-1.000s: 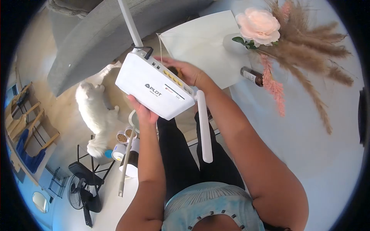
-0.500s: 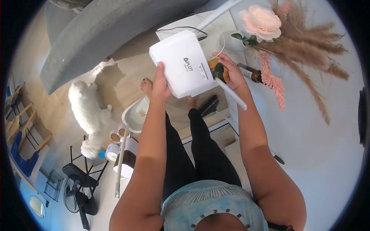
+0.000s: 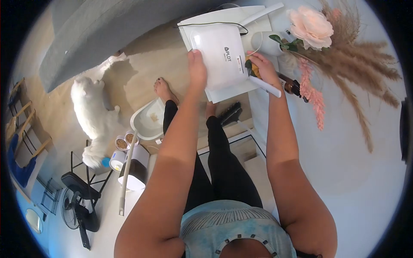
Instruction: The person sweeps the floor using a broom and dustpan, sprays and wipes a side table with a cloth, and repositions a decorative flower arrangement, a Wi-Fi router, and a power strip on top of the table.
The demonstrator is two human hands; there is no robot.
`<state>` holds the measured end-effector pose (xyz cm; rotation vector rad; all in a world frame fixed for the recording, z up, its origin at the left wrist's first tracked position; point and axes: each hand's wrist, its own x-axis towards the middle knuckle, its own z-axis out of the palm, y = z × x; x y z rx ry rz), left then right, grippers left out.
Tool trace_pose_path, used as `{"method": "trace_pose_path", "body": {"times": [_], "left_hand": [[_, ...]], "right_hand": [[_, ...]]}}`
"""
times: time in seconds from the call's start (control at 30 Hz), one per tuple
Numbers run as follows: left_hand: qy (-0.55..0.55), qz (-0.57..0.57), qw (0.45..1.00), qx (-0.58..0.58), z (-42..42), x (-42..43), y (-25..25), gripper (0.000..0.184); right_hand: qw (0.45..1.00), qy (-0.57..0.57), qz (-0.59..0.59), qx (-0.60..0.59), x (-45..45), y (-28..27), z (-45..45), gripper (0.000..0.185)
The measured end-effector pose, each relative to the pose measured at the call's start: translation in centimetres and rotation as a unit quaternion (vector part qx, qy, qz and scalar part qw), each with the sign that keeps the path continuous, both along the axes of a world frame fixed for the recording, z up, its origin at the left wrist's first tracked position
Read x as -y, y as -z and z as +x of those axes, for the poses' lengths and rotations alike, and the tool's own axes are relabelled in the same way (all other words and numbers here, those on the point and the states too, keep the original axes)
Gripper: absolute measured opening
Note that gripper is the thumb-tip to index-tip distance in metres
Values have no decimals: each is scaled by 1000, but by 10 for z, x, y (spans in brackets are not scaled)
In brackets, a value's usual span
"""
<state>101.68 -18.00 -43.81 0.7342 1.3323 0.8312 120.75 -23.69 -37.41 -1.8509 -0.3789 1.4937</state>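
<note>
A white PLDT router [image 3: 217,58] with two antennas is over the white table [image 3: 254,17], one antenna pointing to the upper right and the other to the lower right. My left hand [image 3: 197,66] grips its left edge, thumb on top. At its right end, my right hand [image 3: 264,69] has its fingers closed around a yellow and dark green object [image 3: 251,68], close beside the lower antenna. A dark cable and a thin white cable run near the router's far side. Whether the router's underside touches the table is hidden.
A pink flower [image 3: 312,28] in a white vase, dried plumes and a brown bottle [image 3: 290,84] stand right of my hands. On the floor are a white cat [image 3: 90,107], a grey-white tray [image 3: 148,124], food containers, a brush [image 3: 230,114] and a fan [image 3: 71,208]. A grey sofa [image 3: 99,34] is at upper left.
The router has turned from tilted, with its ports showing, to lying flatter, and has moved right over the table. Both hands moved along with it. My right hand came out from behind it.
</note>
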Motion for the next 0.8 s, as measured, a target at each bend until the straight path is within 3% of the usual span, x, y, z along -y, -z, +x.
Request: {"method": "trace_pose_path", "body": {"times": [0.03,0.17,0.27,0.33,0.37,0.43,0.47,0.53,0.67,0.73,0.8], "left_hand": [[9,85,992,-90,3,1,0,35],[-58,28,990,-127,13,9,5,34],[-104,14,992,-64,9,11,9,35],[-177,2,978,113,2,16,15,37],[-186,-2,976,110,-5,21,18,37],[-72,88,993,32,-24,31,20,41],[-79,84,993,29,-32,35,14,41],[-38,-64,997,31,-46,40,-2,42],[40,-102,992,57,-59,58,5,42],[102,-73,992,-9,-58,65,5,44],[87,-51,995,-12,-54,70,10,42]], "right_hand": [[1000,-4,-3,0,-1,0,1,29],[999,20,31,19,2,7,15,34],[999,30,31,13,1,6,13,36],[999,19,21,22,3,-2,7,37],[998,7,26,52,6,-7,6,37],[995,-21,37,90,14,2,21,37],[995,-29,34,89,15,-3,17,37],[997,48,13,63,19,-19,8,38],[995,62,23,72,31,-17,13,38],[993,102,17,54,35,-29,5,38],[993,96,27,69,45,-33,4,38]]}}
